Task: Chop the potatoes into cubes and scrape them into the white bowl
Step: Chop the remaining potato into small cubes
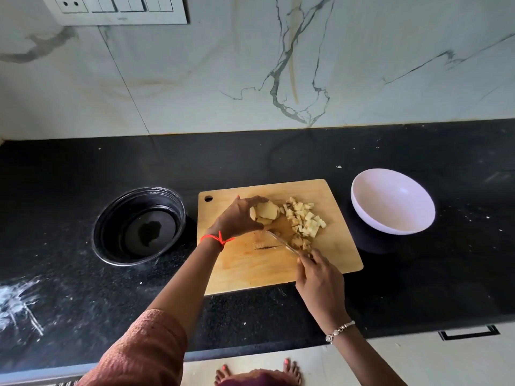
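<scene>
Currently about midway, by judgement.
- Bench: carries 1 chopping board.
- White bowl: right of board, holds nothing; scraping not begun.
- Left hand: fingers curled over stacked potato slices, mid-board, uncubed.
- Right hand: wrapped round knife.
- Cube pile: 1, on board's right half.

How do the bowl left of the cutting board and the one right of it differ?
The round clear glass bowl left of the wooden cutting board looks dark and see-through; the white bowl on the right is opaque. The glass bowl has steep walls and a flat bottom; the white bowl curves smoothly. Both stand on the black counter and hold no potato.
</scene>
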